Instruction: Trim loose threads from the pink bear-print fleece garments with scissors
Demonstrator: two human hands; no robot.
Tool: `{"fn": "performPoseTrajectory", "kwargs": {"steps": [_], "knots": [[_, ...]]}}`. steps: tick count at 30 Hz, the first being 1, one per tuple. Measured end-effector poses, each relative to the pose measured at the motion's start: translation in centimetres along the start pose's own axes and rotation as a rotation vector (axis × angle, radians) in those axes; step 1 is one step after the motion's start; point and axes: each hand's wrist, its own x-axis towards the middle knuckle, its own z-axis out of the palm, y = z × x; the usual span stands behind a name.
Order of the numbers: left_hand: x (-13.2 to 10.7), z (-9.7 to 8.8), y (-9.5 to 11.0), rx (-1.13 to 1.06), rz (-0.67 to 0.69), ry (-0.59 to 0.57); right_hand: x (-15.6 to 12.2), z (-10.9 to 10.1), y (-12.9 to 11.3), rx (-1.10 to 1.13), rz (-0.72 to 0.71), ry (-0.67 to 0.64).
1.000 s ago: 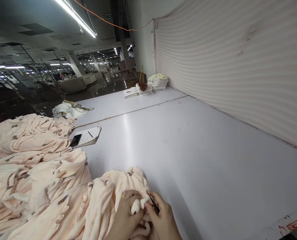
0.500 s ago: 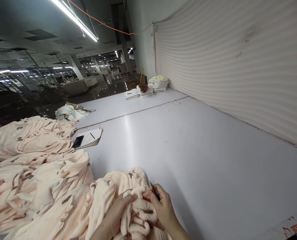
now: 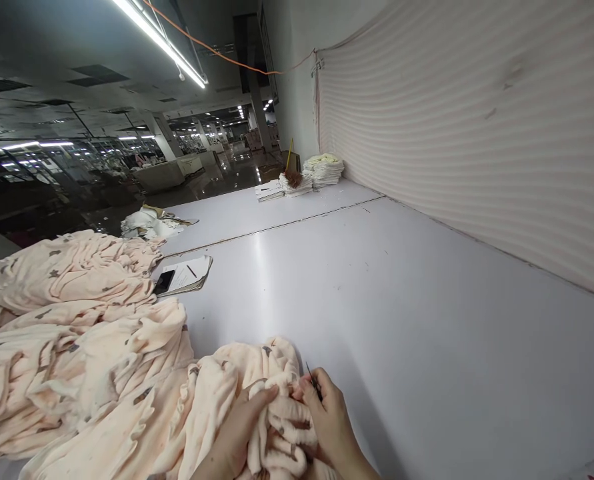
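Observation:
A bunched piece of pale pink plush fabric [image 3: 281, 427] with grey patches lies on the near edge of the table. My left hand [image 3: 244, 427] is closed on a fold of it, thumb on top. Close by on the right, my right hand [image 3: 327, 413] is closed around small dark thread snips [image 3: 315, 385], their tip pointing up and away. The right thumb and fingertips also touch the fabric's edge; whether they pinch a thread there is too small to tell.
More pink plush fabric [image 3: 77, 360] is heaped along the left. Beyond it lie a notepad [image 3: 189, 270] with a pen and a dark phone [image 3: 164, 283]. White scraps [image 3: 149, 223] and stacked cloth [image 3: 323, 170] sit farther back on the table [image 3: 417, 320]. A striped sheet [image 3: 451, 133] hangs along the right.
The view has shifted slightly, so everything sits a little farther right. My right hand has tilted the snips a little at the fabric's edge; the left keeps its hold.

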Motion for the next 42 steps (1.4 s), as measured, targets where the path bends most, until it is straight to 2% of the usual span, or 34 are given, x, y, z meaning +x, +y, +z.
{"fn": "performPoseTrajectory", "kwargs": {"steps": [5,9,13,19,24,27,29,30,32,35,39,42], "knots": [[0.1,-0.7,0.2,-0.122,-0.168,-0.047,-1.5,-0.8,0.0,-0.020,0.063,-0.048],[0.4,-1.5,0.2,-0.131,-0.278,-0.075,-1.9,-0.5,-0.1,-0.103,0.010,-0.124],[0.7,-1.7,0.4,-0.104,-0.259,-0.072,-1.7,0.3,0.6,-0.123,-0.053,-0.071],[0.3,-1.0,0.6,-0.031,-0.201,-0.060,-0.9,1.6,1.0,-0.047,-0.094,-0.005],[-0.3,-1.1,1.0,0.093,-0.046,0.001,-1.0,1.1,1.5,-0.027,-0.055,0.046],[-1.1,-1.4,1.3,0.343,0.264,0.207,-1.2,0.4,1.5,-0.098,-0.007,0.082],[-1.9,-1.4,1.4,0.476,0.430,0.349,-1.3,0.1,1.1,-0.103,-0.023,-0.011],[-2.3,-1.4,1.4,0.446,0.439,0.363,-1.4,0.1,0.8,-0.097,-0.032,-0.075],[-3.1,-1.1,1.2,0.201,0.337,0.271,-1.7,-0.1,0.0,-0.097,-0.028,-0.165],[-4.0,-0.8,0.9,-0.152,0.229,0.143,-2.2,-0.4,-1.2,-0.124,-0.052,-0.215],[-4.5,-1.3,0.5,-0.257,0.228,0.126,-2.5,-0.5,-2.4,-0.229,-0.181,-0.181],[-4.7,-2.1,0.3,-0.300,0.220,0.094,-2.2,0.4,-2.8,-0.338,-0.236,-0.169]]}}
